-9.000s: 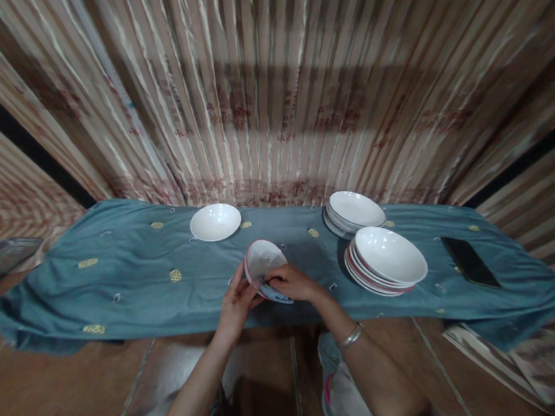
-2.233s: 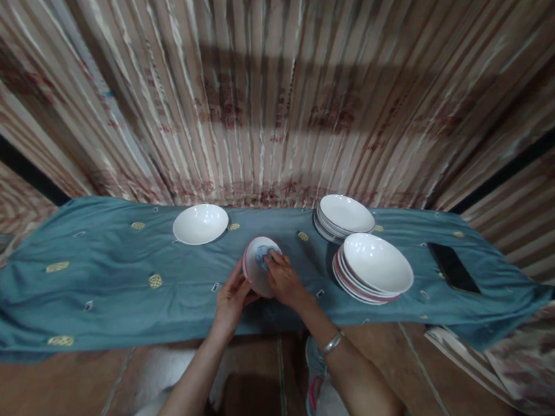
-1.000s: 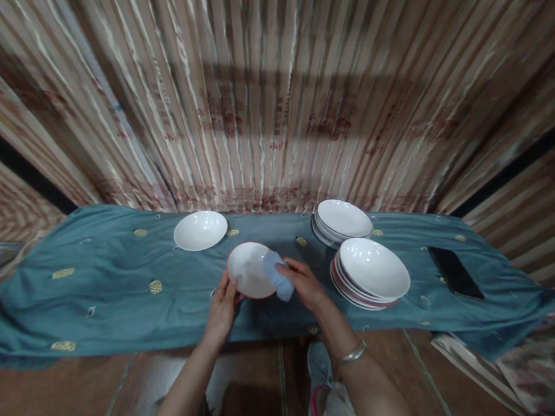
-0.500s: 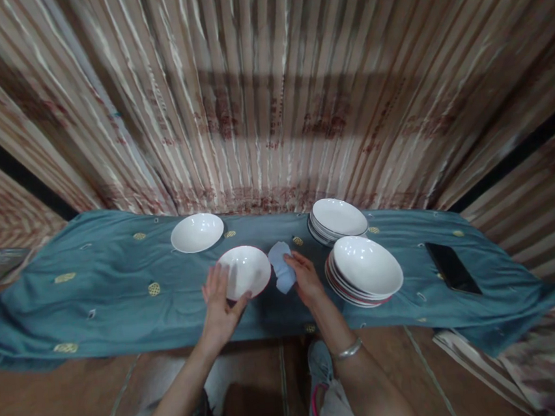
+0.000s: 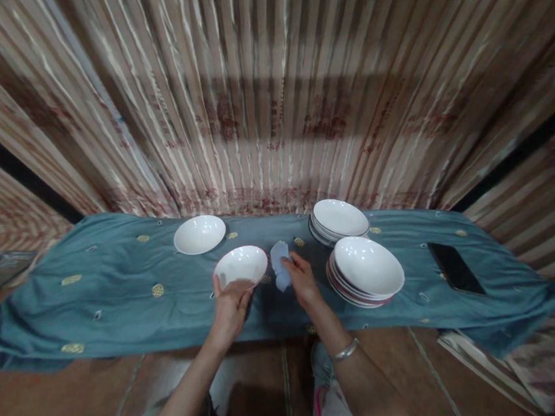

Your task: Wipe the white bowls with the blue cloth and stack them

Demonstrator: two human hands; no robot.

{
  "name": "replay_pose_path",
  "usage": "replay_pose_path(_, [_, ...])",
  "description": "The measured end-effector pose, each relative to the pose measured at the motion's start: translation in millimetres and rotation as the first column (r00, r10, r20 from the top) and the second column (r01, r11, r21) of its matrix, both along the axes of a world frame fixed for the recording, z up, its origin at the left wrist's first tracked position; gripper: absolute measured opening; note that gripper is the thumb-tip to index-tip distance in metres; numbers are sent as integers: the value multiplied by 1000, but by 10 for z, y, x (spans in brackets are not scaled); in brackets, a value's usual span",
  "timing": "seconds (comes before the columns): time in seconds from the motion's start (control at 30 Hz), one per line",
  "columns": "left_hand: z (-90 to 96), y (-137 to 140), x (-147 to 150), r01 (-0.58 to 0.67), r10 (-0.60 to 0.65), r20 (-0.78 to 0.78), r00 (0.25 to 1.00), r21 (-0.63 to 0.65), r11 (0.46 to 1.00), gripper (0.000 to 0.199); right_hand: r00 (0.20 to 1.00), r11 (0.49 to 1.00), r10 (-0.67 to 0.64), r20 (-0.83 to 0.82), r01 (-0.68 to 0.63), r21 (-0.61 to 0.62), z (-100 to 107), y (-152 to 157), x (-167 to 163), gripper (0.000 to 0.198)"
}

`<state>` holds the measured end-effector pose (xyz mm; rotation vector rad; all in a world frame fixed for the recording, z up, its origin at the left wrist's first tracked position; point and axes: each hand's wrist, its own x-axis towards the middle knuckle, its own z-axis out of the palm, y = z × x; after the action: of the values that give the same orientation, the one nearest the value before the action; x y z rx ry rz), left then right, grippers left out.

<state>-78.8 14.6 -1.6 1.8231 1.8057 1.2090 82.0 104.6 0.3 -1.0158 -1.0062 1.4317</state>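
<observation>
My left hand (image 5: 231,306) grips the near side of a white bowl (image 5: 242,264) with a red rim, its thumb along the near edge and the other fingers partly hidden by the bowl. The bowl tilts, its far side raised. Pinched in my right hand (image 5: 302,277) is a pale blue cloth (image 5: 280,265), just right of the bowl and apart from it. Another white bowl (image 5: 200,234) lies behind and to the left. Right of my right hand stands a stack of red-rimmed bowls with a white bowl (image 5: 369,266) on top.
A second stack of white dishes (image 5: 340,218) stands behind the right-hand stack. Farther right a black phone (image 5: 455,268) lies on the teal patterned tablecloth (image 5: 127,281). Pleated curtains (image 5: 267,104) hang behind the table, and dark poles slant at both sides.
My left hand has moved from the left side of the red-rimmed bowl to its near edge, and the bowl now tilts. The cloth stays in my right hand, slightly turned.
</observation>
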Motion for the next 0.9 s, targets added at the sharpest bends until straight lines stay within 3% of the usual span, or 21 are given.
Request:
replay_pose_path(0.1, [91,71,-49,-172,173,286,943,-27,985,14,990,994,-19,137,5,105,-23,-1,-47,40])
replay_pose_path(0.17, [164,103,-63,-232,243,496,833,-85,969,13,968,979,-43,245,-9,204,10,-42,-84,40])
replay_pose_path(0.23, [239,117,-47,-211,254,690,677,-149,966,21,938,943,-92,335,-26,333,88,-132,-128,39])
replay_pose_path(0.33, [331,114,31,-158,234,878,418,-184,970,32,879,820,-178,442,-115,560,235,-332,-204,41])
replay_pose_path(0.43, [384,102,117,-108,168,954,247,-145,983,27,784,660,-246,569,-295,691,316,-515,-279,41])
replay_pose_path(0.53, [402,85,160,-72,120,973,196,-108,992,22,674,536,-365,642,-412,737,297,-601,-343,37])
replay_pose_path(0.6, [396,72,163,-58,106,975,194,-96,994,20,600,499,-452,660,-444,744,260,-613,-380,35])
replay_pose_path(0.73, [353,47,146,-66,91,978,187,-80,995,18,490,498,-515,703,-497,711,216,-612,-442,42])
replay_pose_path(0.9, [294,33,126,-69,79,981,178,-67,995,22,489,535,-484,726,-492,687,239,-567,-484,45])
